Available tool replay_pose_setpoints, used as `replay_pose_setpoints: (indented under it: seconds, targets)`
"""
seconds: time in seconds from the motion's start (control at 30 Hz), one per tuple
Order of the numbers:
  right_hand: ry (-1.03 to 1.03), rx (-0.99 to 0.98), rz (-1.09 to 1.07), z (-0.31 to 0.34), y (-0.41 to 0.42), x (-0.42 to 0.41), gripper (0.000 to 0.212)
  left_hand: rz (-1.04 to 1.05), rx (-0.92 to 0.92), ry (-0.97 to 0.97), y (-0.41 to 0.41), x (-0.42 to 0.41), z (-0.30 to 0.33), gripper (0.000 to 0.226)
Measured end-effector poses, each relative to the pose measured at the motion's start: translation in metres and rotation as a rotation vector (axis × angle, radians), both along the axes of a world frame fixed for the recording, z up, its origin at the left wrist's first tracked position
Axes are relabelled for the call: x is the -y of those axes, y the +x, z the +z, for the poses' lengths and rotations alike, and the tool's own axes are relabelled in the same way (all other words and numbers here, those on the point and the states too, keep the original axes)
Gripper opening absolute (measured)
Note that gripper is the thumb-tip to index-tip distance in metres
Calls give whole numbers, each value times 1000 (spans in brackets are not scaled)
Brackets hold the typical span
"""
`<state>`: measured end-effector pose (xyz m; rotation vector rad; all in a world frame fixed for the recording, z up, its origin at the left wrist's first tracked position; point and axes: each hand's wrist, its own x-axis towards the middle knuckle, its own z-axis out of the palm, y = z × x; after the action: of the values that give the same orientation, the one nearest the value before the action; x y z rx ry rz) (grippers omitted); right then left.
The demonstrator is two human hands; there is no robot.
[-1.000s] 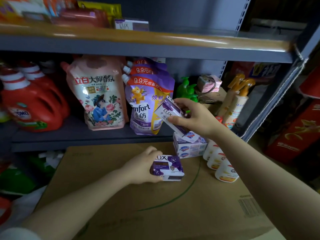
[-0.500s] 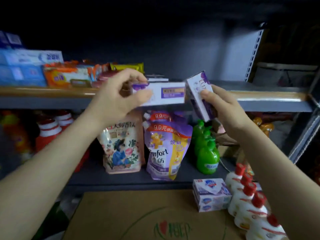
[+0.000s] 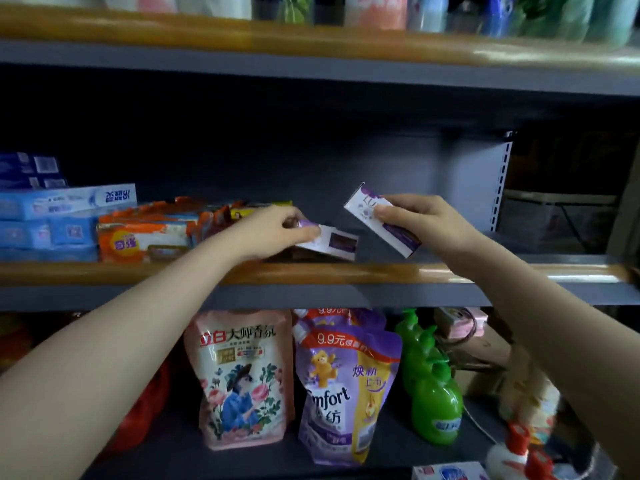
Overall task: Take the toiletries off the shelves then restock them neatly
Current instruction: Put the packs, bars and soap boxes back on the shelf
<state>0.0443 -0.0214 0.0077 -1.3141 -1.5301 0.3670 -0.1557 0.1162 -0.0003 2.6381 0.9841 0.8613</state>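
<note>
Purple soap box [image 3: 327, 241] meets the middle shelf [image 3: 450, 271] under the left hand [image 3: 273, 230], its grip pinching it; right hand [image 3: 422, 220] grip clasps a second box [image 3: 381, 220] aloft, just beside. Restocking judged partway; more stock waits below

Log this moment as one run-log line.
phase: restocking | left hand: setting soap box on middle shelf | right hand: holding second soap box

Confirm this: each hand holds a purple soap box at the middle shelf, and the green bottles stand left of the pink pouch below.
Wrong on one point. The head view shows the green bottles right of the pink pouch, past the purple pouch. The left hand and right hand do each hold a soap box.
</note>
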Motion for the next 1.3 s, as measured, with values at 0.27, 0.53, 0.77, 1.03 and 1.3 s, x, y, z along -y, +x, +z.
replay_pose_setpoints:
  seconds: [0.27,0.53,0.77,1.03,1.3]
  targets:
    - [-90,134,65,20,4,-29,14,-65,-298,63,14,-13,9,40]
    - [-207,201,198,16,-2,-53,28,-2,-383,54,25,-23,15,27]
    - [-332,304,236,13,-8,-54,18,-107,-583,49,6,-24,20,42]
    - [-172,485,206,6,-18,-53,15,-112,-460,67,2,-20,12,34]
    - [-215,477,197,2,-3,-48,29,-95,-506,108,16,-15,10,41]
